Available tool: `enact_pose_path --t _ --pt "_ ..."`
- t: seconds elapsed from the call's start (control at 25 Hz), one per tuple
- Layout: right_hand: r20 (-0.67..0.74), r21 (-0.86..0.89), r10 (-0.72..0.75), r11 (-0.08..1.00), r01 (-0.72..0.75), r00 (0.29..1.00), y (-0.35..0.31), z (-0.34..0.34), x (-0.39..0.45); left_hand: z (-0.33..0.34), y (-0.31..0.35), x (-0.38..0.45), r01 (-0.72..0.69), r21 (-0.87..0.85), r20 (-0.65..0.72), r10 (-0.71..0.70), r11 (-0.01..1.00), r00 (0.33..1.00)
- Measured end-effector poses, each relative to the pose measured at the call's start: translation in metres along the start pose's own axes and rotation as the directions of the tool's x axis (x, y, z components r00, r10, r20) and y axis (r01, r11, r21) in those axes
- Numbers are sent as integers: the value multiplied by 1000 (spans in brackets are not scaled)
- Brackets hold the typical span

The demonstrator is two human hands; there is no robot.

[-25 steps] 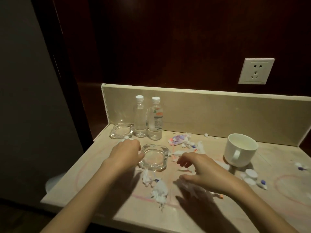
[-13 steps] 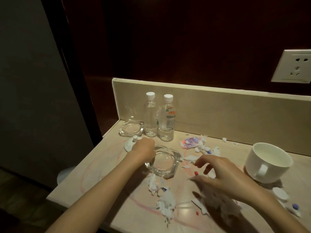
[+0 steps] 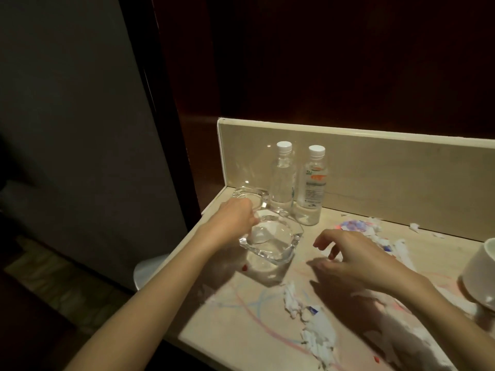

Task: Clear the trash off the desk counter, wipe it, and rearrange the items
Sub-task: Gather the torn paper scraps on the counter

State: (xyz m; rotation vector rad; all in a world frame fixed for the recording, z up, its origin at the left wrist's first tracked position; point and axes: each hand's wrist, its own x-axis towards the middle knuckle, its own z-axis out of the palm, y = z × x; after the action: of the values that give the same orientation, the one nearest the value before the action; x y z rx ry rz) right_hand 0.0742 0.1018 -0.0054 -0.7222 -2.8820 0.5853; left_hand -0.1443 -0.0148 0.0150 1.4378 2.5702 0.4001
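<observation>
A beige stone counter (image 3: 241, 333) carries red and blue scribbles and torn white paper scraps (image 3: 318, 336). My left hand (image 3: 233, 219) grips the left rim of a clear glass ashtray (image 3: 270, 242), which is lifted and tilted above the counter. My right hand (image 3: 351, 255) hovers over the scraps right of the ashtray, fingers loosely curled and holding nothing. A crumpled pink and blue wrapper (image 3: 353, 226) lies among more scraps beyond it.
A second glass ashtray (image 3: 247, 195) sits in the back left corner beside two water bottles (image 3: 282, 180) (image 3: 310, 188). A white mug (image 3: 479, 277) stands at the right edge. A small red bit (image 3: 244, 268) lies near the counter's left edge.
My left hand has lifted and tilted the glass ashtray off the counter. The view has swung left, so the mug and wall socket slid toward the right.
</observation>
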Motion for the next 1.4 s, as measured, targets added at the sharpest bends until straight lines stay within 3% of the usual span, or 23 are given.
enact_pose_path --t 0.4,0.68,1.0,1.2,1.28,1.4 --pt "38 -80 -1 997 4 999 -28 25 61 -21 -111 -30 264 7 35 -264 964 964" --pt "-120 -85 2 996 -12 993 -67 45 124 -1 -132 -11 269 -8 35 -268 963 963" --pt "-124 -152 4 988 -23 992 -71 55 134 1 -130 -1 275 50 24 -276 960 961" --pt "-148 -110 41 992 -57 988 -49 23 93 -24 -103 -2 225 232 -2 -231 946 973" --pt "-183 -87 88 991 -106 979 -30 1 63 -39 -72 0 167 230 -86 -151 959 985" --pt "-234 -88 175 976 -200 956 1 -34 14 -45 -5 7 -44 161 -116 63 986 991"
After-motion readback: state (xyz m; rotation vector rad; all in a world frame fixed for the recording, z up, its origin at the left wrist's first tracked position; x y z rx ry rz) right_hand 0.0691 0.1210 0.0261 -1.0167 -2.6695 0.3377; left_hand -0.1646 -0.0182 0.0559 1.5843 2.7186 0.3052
